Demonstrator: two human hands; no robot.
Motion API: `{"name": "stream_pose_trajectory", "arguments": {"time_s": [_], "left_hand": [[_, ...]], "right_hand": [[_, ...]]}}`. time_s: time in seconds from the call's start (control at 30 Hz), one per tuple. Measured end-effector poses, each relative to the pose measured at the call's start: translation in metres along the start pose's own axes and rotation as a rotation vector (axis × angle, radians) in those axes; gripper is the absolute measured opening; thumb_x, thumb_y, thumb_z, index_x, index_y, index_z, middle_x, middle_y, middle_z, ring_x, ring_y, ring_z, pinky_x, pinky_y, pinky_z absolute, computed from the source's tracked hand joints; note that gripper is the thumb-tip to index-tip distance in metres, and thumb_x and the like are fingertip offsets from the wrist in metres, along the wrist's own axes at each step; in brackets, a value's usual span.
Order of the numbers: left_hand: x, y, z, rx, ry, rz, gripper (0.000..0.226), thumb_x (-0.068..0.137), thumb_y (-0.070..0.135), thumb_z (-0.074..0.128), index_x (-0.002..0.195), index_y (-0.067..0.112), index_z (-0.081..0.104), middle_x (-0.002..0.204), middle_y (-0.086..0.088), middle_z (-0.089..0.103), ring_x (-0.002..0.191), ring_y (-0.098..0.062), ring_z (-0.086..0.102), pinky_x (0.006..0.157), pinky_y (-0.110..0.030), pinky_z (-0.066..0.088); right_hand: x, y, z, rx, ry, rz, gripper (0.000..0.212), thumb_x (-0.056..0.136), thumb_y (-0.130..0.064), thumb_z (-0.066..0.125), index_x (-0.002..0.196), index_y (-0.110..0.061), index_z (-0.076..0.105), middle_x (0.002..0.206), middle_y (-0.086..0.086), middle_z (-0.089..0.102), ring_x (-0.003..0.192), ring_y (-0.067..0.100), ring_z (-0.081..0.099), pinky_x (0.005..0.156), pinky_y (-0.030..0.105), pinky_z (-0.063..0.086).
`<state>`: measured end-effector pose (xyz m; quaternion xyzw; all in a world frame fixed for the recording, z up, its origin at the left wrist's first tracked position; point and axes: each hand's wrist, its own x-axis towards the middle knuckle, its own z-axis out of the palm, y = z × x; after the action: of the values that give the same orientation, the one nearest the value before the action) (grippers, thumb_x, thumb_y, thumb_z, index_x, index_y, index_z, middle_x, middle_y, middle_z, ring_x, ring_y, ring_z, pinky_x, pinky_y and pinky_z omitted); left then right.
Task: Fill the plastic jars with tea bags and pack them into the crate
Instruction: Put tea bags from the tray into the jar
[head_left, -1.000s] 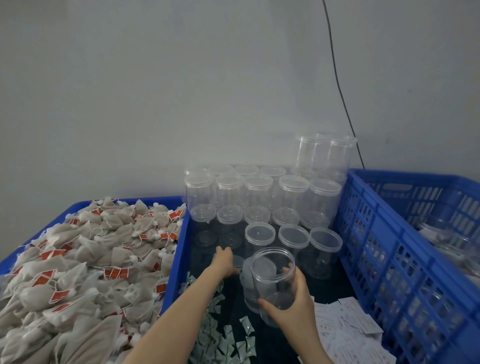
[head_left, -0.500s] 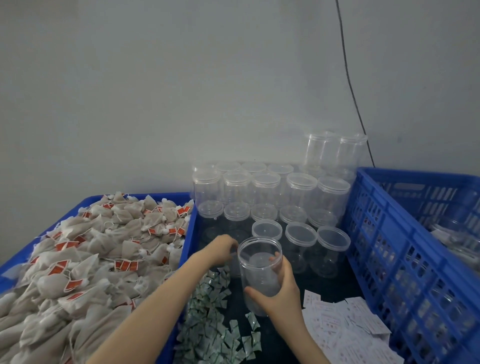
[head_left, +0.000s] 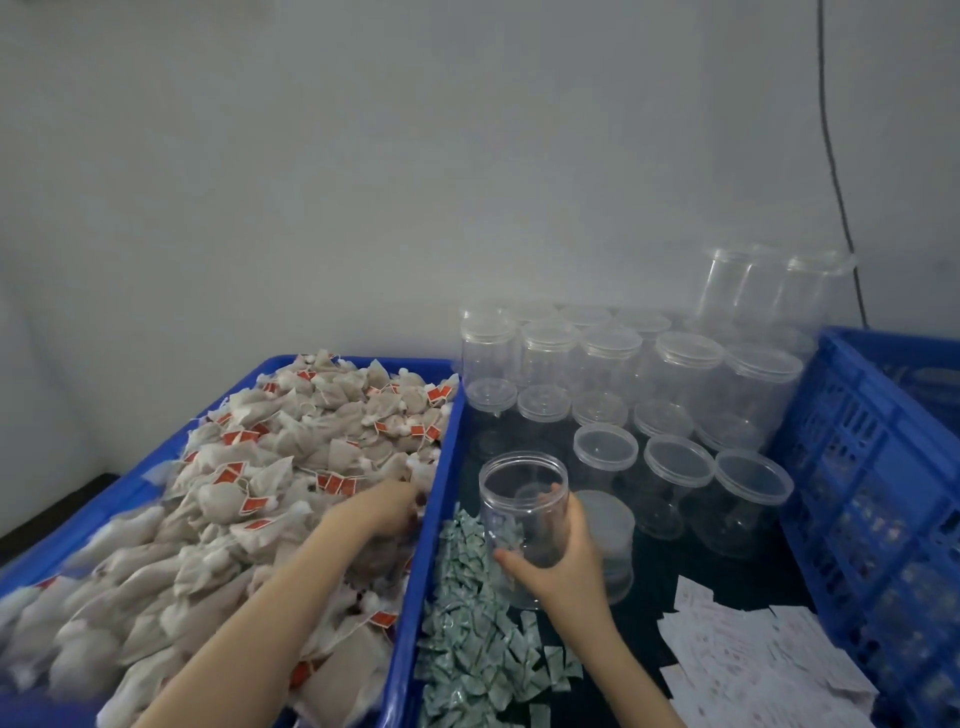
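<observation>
My right hand (head_left: 563, 558) grips an open, empty clear plastic jar (head_left: 522, 499), held upright above the dark table. My left hand (head_left: 387, 506) reaches into the blue tray (head_left: 439, 499) on the left, its fingers down among the heaped tea bags (head_left: 270, 467) with red tags. Whether it holds a bag I cannot tell. Several lidded clear jars (head_left: 623, 379) stand in rows behind. The blue crate (head_left: 862, 467) stands at the right.
A pile of small green-white sachets (head_left: 478, 623) lies left of the held jar, and white paper slips (head_left: 753, 654) lie to the right. A loose lid (head_left: 608, 519) stands behind my right hand. A black cable (head_left: 831, 156) hangs down the grey wall.
My left hand left the jars and moved left over the tray's edge into the tea bags. My right hand kept the open jar, drawing it slightly nearer.
</observation>
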<state>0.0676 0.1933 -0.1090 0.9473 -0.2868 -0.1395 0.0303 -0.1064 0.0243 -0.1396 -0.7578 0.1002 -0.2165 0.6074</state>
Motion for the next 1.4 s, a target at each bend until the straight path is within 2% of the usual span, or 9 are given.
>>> {"name": "stream_pose_trajectory", "arguments": {"time_s": [0.1,0.2,0.33,0.47,0.53,0.83,1.03,1.27,1.4], "left_hand": [[-0.002,0.004,0.01,0.056,0.052,-0.017,0.033,0.1,0.019,0.041,0.129,0.01,0.054,0.127,-0.012,0.058,0.114,-0.028,0.056,0.098,-0.035,0.045],[-0.003,0.009,0.008,0.1,0.085,-0.071,0.029,0.096,0.013,0.047,0.123,0.009,0.058,0.126,-0.01,0.058,0.11,-0.027,0.06,0.096,-0.036,0.048],[-0.002,0.011,0.007,0.129,0.082,-0.125,0.023,0.094,0.012,0.052,0.113,0.01,0.064,0.117,-0.008,0.062,0.103,-0.024,0.062,0.09,-0.035,0.051],[-0.004,0.007,-0.001,0.141,0.082,-0.125,0.018,0.091,0.009,0.053,0.106,0.009,0.064,0.122,-0.004,0.059,0.099,-0.025,0.062,0.078,-0.032,0.049],[-0.007,0.003,-0.005,0.102,0.12,-0.11,0.015,0.089,0.007,0.055,0.103,0.011,0.061,0.112,-0.003,0.061,0.094,-0.021,0.061,0.071,-0.029,0.045],[-0.014,-0.01,-0.021,-0.262,0.383,-0.149,0.016,0.093,0.018,0.053,0.079,0.022,0.047,0.087,-0.001,0.062,0.079,-0.019,0.059,0.072,-0.034,0.05],[-0.016,-0.005,-0.027,-0.568,0.52,-0.144,0.015,0.094,0.017,0.05,0.08,0.022,0.049,0.077,0.0,0.06,0.061,-0.012,0.053,0.053,-0.025,0.04],[-0.026,-0.003,-0.038,-0.793,0.812,-0.138,0.003,0.096,0.019,0.051,0.094,0.02,0.052,0.076,0.006,0.056,0.06,-0.006,0.054,0.052,-0.016,0.038],[-0.027,-0.01,-0.039,-0.892,0.748,-0.172,0.009,0.089,0.014,0.058,0.087,0.022,0.053,0.082,0.008,0.056,0.064,-0.009,0.055,0.056,-0.021,0.041]], "right_hand": [[0.0,-0.001,0.008,0.008,-0.022,-0.015,0.079,0.065,-0.02,0.091,0.125,-0.041,0.044,0.126,-0.022,0.057,0.114,-0.016,0.051,0.084,0.001,0.041],[-0.001,0.001,0.013,0.036,-0.052,-0.013,0.084,0.064,-0.023,0.091,0.132,-0.036,0.043,0.13,-0.02,0.057,0.119,-0.012,0.051,0.09,0.005,0.042],[-0.005,0.0,0.02,0.052,-0.079,0.002,0.093,0.058,-0.037,0.089,0.136,-0.038,0.039,0.136,-0.022,0.051,0.126,-0.009,0.047,0.104,0.02,0.039],[-0.008,0.002,0.024,0.038,-0.091,0.023,0.092,0.052,-0.051,0.085,0.13,-0.046,0.038,0.137,-0.024,0.05,0.127,-0.008,0.046,0.107,0.023,0.039],[-0.008,0.004,0.026,0.037,-0.094,0.037,0.094,0.051,-0.051,0.085,0.131,-0.047,0.037,0.138,-0.024,0.05,0.129,-0.005,0.046,0.107,0.026,0.04],[-0.011,0.01,0.031,0.014,-0.119,0.104,0.109,0.064,-0.028,0.092,0.152,-0.027,0.027,0.147,-0.016,0.043,0.134,0.002,0.041,0.11,0.027,0.036],[-0.014,0.008,0.038,-0.006,-0.131,0.098,0.103,0.062,-0.029,0.092,0.146,-0.035,0.032,0.143,-0.017,0.047,0.132,0.002,0.044,0.112,0.034,0.039],[-0.017,0.004,0.041,-0.027,-0.127,0.088,0.094,0.063,-0.028,0.092,0.129,-0.053,0.03,0.141,-0.02,0.046,0.13,0.0,0.044,0.11,0.03,0.039],[-0.016,0.004,0.042,-0.024,-0.12,0.088,0.094,0.063,-0.026,0.093,0.132,-0.047,0.032,0.139,-0.019,0.048,0.128,0.001,0.047,0.108,0.03,0.042]]}}
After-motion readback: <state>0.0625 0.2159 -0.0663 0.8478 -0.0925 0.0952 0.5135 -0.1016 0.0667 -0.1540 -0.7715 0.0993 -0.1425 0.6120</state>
